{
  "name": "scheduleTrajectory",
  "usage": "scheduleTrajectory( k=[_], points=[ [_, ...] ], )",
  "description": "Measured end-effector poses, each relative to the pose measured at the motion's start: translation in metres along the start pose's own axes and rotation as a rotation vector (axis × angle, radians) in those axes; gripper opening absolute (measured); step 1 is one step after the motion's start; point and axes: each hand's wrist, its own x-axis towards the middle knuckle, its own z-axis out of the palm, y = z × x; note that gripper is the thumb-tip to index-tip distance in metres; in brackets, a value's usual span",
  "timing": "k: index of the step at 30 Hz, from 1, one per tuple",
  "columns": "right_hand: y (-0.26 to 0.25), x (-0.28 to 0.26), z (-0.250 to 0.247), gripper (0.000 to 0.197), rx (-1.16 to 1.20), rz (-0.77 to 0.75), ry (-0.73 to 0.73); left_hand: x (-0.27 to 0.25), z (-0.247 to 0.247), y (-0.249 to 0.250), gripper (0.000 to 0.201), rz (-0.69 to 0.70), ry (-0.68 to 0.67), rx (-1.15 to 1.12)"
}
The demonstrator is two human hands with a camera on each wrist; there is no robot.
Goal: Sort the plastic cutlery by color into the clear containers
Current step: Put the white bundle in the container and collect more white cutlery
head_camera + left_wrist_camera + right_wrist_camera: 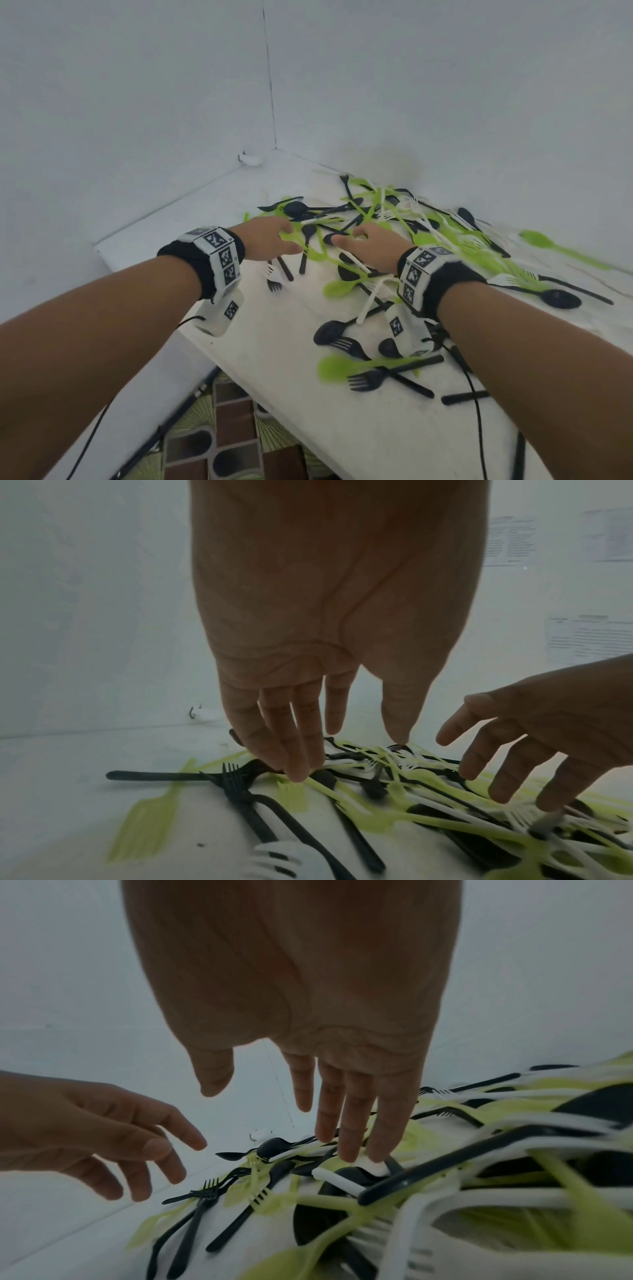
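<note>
Partly, both hands (274, 236) hide blurred cutlery (394, 240)

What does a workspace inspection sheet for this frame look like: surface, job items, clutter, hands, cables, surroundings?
Surface: white table set into a corner, with faint stains.
Job's things: mixed pile of cutlery in green, black and white, forks and spoons tangled and overlapping; some pieces blurred. Clear containers: nothing seen.
Clutter: small white object in the far corner; what it is cannot be told.
Hands: left hand and right hand are both over the pile with fingers spread, gripping nothing; the fingertips are at the cutlery.
Cables: black cable across the table's near right; another hangs from the left wrist unit.
Surroundings: plain white walls; patterned floor below the table edge; papers on a wall in the left wrist view.
</note>
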Motion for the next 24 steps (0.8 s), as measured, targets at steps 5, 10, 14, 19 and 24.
scheduleTrajectory(
  k=[5, 10, 14, 19, 24],
  points=[
    [-0.007, 0.033, 0.007, 0.055, 0.004, -0.016, 0.027, 0.032, -0.017, -0.018, 0.038, 0.044, 0.063, -0.003],
    [-0.020, 0.066, 0.017, 0.045, -0.016, -0.005, 0.028, 0.070, -0.036, -0.048, 0.024, 0.055, 0.112, -0.012],
    [-0.040, 0.096, 0.026, 0.040, -0.025, 0.008, 0.030, 0.111, -0.056, -0.086, 0.019, 0.056, 0.135, -0.038],
    [-0.070, 0.137, 0.043, 0.030, -0.016, 0.039, 0.090, 0.159, -0.075, -0.134, 0.016, 0.144, 0.072, -0.002],
    [-0.104, 0.169, 0.065, 0.037, 0.060, -0.029, 0.103, 0.193, -0.079, -0.160, 0.023, 0.250, -0.017, 0.067]
  ],
)
